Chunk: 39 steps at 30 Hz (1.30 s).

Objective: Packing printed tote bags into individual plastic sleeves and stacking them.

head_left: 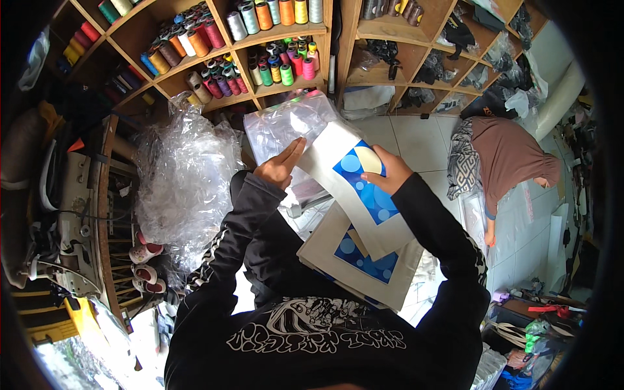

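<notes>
Below the head camera, at the middle of the view, I see both of my hands on a cream fabric piece with a blue bubble print (354, 179). My left hand (281, 166) lies flat with fingers together against its left edge, where a clear plastic bag (286, 127) sits behind it. My right hand (388, 174) is closed on the printed face, thumb over the blue square. Under that piece, on my lap, rests a stack of similar printed pieces (364, 263).

To my left a heap of crumpled clear plastic (185, 179) is piled beside a sewing machine (65, 221). Wooden shelves of coloured thread cones (260, 45) stand ahead. Another person in a brown garment (510, 159) bends over the tiled floor (416, 140) at right.

I judge the risk to be the thin bag: it may slip or bunch against the fabric corner, since my left hand only presses it. The lap stack looks fanned and could slide off if I shift.
</notes>
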Each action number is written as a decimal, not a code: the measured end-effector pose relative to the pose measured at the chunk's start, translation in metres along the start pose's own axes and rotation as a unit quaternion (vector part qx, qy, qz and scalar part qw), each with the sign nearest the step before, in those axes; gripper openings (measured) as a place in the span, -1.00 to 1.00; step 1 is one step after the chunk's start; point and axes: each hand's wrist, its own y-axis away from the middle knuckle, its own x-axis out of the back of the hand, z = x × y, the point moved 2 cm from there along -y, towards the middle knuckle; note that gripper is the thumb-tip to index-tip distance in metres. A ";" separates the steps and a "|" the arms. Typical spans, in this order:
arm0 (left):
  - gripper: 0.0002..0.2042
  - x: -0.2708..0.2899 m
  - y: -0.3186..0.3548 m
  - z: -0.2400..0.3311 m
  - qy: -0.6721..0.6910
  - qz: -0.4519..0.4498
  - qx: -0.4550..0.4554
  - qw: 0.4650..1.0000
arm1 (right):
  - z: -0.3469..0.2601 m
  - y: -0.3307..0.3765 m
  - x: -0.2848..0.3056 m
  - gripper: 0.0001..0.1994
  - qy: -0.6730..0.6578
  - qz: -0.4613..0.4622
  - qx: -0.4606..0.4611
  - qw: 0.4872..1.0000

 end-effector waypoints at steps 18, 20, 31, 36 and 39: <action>-0.55 0.009 -0.018 0.043 0.018 0.069 -0.168 0.983 | -0.045 0.014 -0.003 -0.67 0.188 0.174 -0.044 0.966; -0.55 0.002 -0.011 0.032 0.231 0.274 -0.017 0.934 | -0.051 0.026 0.003 -0.67 0.143 0.248 0.000 0.958; -0.45 -0.039 -0.019 0.025 0.701 0.115 0.093 0.697 | -0.074 0.093 -0.039 -0.48 0.128 0.356 -0.017 0.926; -0.64 -0.033 -0.017 0.046 0.709 0.079 0.043 0.700 | -0.059 0.130 -0.036 -0.37 0.059 0.328 -0.052 0.941; -0.72 -0.027 -0.018 0.055 0.728 0.051 -0.008 0.684 | -0.060 0.148 -0.020 -0.27 -0.015 0.192 0.005 0.981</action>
